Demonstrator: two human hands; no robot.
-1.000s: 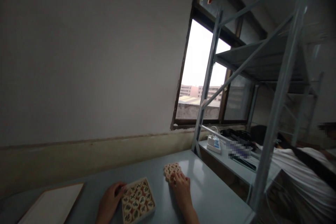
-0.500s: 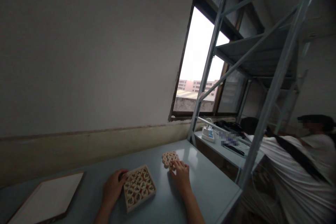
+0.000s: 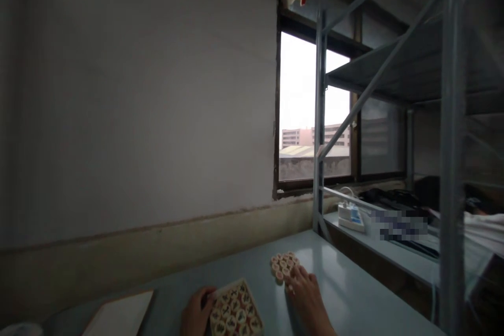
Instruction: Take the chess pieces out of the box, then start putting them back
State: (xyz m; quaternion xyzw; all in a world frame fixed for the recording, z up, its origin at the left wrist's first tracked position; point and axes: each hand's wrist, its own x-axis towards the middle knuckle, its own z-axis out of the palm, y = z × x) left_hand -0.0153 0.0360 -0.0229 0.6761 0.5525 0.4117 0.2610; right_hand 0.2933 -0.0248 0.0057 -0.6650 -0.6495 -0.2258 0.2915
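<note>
Counts. Hands: 2, i.e. L hand [image 3: 197, 311] & R hand [image 3: 311, 299]. Box [image 3: 255, 306]: 1. Boxed discs [image 3: 235, 305]: min. 12 vis., exact no. lost at lower frame edge. Loose discs [image 3: 284, 263]: 1 cluster, approx. dozen, partly hidden, exact no. unclear. Flat panel [image 3: 120, 316]: 1. Round white obj. [image 3: 21, 330], cut off: 1. Near bench [image 3: 346, 294]: 1. Power strip [image 3: 351, 223]: 1. Bunk frame [image 3: 452, 168], nearest: 1.

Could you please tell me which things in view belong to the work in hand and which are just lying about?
Belonging to the work:
box of round pieces, left hand against its side
cluster of loose round pieces, right hand at its edge

Lying about:
white flat board
white power strip
pale object, lower left
</note>
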